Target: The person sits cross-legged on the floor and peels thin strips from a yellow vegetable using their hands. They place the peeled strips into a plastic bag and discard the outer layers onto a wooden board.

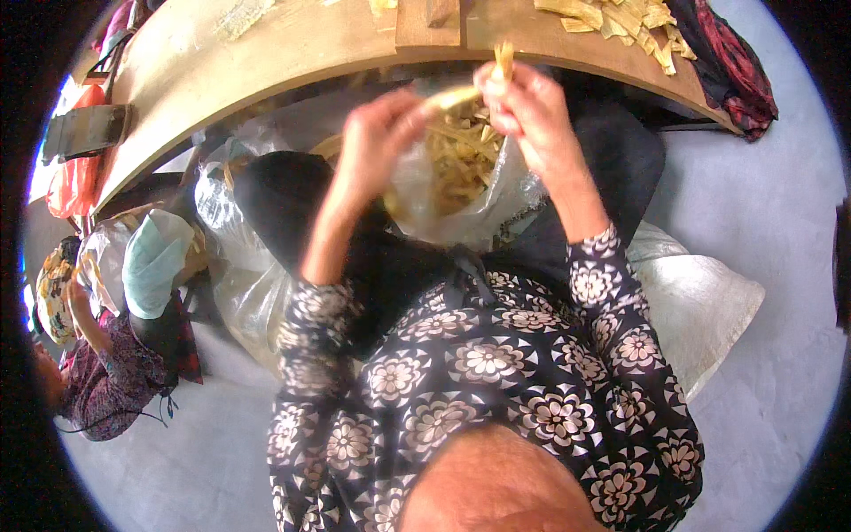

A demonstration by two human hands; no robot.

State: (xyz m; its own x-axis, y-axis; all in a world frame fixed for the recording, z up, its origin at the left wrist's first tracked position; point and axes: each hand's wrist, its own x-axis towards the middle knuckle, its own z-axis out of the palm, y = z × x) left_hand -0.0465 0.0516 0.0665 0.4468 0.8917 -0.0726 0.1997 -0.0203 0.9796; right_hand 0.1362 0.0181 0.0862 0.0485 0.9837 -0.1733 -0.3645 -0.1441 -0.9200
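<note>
Between my hands, just in front of the bench edge, stretches a pale yellow flat strip (456, 97) that looks like dried plant fibre. My right hand (526, 102) pinches it, and a short folded end sticks up above the fingers. At the strip's other end is my left hand (381, 129), blurred, its fingertips closed on it. Below both hands a clear plastic bag (412, 182) sits between my knees. Many yellow strips and curled scraps (461, 160) lie inside it.
A curved wooden bench (328, 40) spans the front, bearing a wooden block (428, 35) and a pile of yellow pieces (620, 22). Dark red cloth (731, 66) hangs at its right end. At left are an orange bag (75, 182) and another person (115, 372); a pale sack (700, 297) lies right.
</note>
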